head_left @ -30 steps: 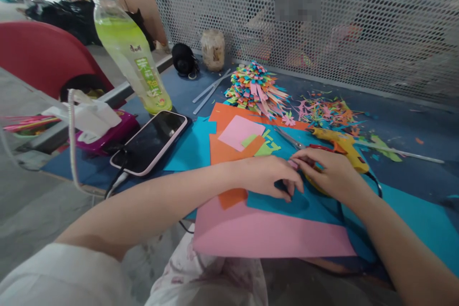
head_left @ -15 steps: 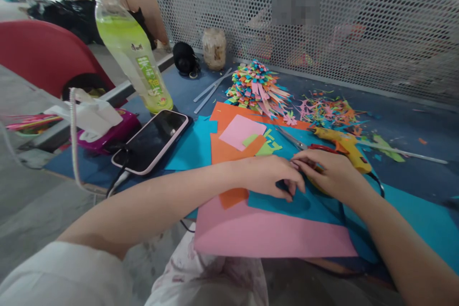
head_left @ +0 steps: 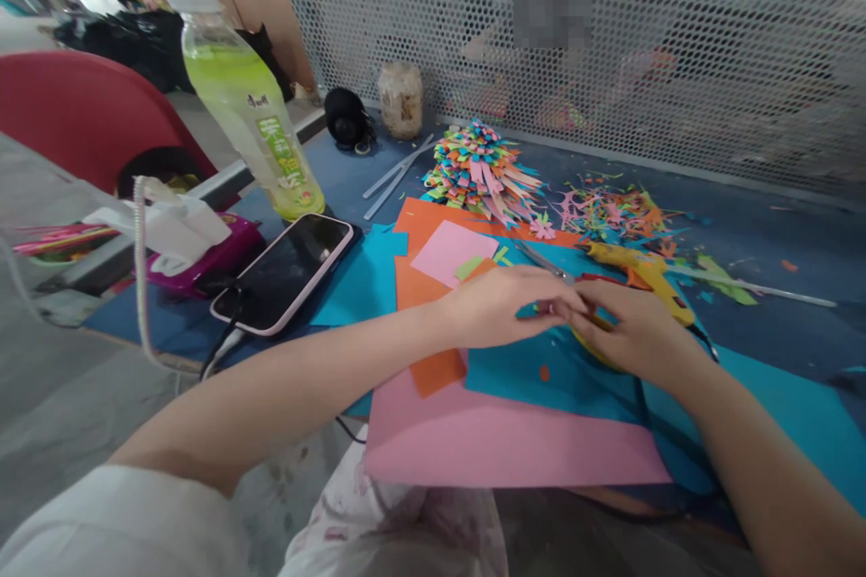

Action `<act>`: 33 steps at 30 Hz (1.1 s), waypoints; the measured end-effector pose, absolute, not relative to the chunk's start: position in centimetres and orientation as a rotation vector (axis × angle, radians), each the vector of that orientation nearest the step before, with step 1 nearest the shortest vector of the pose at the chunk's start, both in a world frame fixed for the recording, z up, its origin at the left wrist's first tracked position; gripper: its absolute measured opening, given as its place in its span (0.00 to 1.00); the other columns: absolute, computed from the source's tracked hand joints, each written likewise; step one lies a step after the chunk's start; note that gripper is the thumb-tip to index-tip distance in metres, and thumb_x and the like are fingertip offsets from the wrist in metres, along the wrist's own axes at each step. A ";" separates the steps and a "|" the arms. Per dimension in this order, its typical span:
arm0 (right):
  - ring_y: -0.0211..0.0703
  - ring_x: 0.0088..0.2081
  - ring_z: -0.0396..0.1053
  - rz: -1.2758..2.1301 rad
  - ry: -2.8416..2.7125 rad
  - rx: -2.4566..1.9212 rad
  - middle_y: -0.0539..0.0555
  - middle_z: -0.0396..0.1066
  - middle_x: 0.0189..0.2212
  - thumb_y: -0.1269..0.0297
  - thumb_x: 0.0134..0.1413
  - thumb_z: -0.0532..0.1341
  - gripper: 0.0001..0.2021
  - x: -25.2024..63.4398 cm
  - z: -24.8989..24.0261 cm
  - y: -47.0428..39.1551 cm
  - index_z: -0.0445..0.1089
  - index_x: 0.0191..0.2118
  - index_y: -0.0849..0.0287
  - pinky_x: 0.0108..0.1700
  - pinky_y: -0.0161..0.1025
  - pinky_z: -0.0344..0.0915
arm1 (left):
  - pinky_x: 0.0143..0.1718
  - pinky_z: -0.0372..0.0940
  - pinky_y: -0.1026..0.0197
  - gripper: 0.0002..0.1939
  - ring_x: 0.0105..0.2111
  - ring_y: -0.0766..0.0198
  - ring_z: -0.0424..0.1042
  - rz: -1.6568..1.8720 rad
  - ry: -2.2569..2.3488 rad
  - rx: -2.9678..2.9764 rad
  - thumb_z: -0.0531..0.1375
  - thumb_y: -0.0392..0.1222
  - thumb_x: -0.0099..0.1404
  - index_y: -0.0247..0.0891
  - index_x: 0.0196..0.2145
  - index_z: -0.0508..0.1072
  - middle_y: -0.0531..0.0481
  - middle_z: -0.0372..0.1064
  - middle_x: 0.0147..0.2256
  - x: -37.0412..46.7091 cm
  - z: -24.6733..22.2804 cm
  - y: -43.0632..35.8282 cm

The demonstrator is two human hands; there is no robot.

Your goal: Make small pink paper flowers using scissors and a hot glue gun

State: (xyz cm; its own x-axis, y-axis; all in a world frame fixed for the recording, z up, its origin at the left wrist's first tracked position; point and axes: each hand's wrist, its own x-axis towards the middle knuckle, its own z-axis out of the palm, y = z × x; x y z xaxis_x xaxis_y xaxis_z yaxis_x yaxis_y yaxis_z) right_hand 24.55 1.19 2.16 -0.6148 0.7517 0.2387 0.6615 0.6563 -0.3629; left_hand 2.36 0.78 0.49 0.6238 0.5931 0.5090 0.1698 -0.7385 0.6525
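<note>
Over a blue sheet of paper [head_left: 520, 379], my left hand [head_left: 504, 306] and my right hand [head_left: 629, 325] meet at their fingertips. Both have closed fingers, and whatever is pinched between them is too small or hidden to make out. A rounded yellow thing [head_left: 599, 353] shows partly beneath my right hand. Just beyond the hands lie scissors [head_left: 541, 261] and a yellow glue gun [head_left: 636, 268] with a glue stick [head_left: 758, 286] at its back. Under my left arm are an orange sheet [head_left: 437, 374], a small pink square [head_left: 452, 252] and green paper bits [head_left: 470, 268].
Behind stands a cone of multicoloured paper strips [head_left: 480, 171], beside a heap of paper shreds [head_left: 615, 212]. At left are a phone [head_left: 290, 270], a drink bottle [head_left: 253, 108] and a purple box [head_left: 203, 252]. A perforated metal screen [head_left: 406, 0] borders the table.
My left hand has risen slightly, its fingers now closer to those of my right hand. A small orange scrap on the blue sheet has come into view.
</note>
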 end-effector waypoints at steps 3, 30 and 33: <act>0.47 0.35 0.77 0.455 -2.531 -1.022 0.54 0.78 0.33 0.60 0.59 0.61 0.07 24.7 2.5 0.9 0.75 0.38 0.53 0.37 0.43 0.72 | 0.44 0.69 0.62 0.09 0.41 0.64 0.76 1.155 0.757 2.197 0.58 0.37 0.70 0.35 0.45 0.76 0.44 0.78 0.42 2.2 0.6 0.9; 0.46 0.29 0.75 0.997 -2.122 -1.038 0.54 0.78 0.25 0.51 0.55 0.66 0.13 24.0 3.4 0.7 0.78 0.27 0.53 0.35 0.44 0.73 | 0.35 0.68 0.66 0.10 0.40 0.66 0.76 1.166 0.705 2.040 0.58 0.39 0.69 0.34 0.45 0.74 0.43 0.78 0.43 2.6 0.3 0.9; 0.44 0.28 0.72 1.138 -1.995 -0.912 0.53 0.76 0.24 0.51 0.55 0.68 0.12 24.3 4.1 0.5 0.77 0.27 0.52 0.34 0.44 0.71 | 0.36 0.68 0.65 0.09 0.39 0.66 0.76 1.172 0.737 2.061 0.58 0.36 0.68 0.33 0.45 0.74 0.44 0.78 0.41 2.6 0.2 1.1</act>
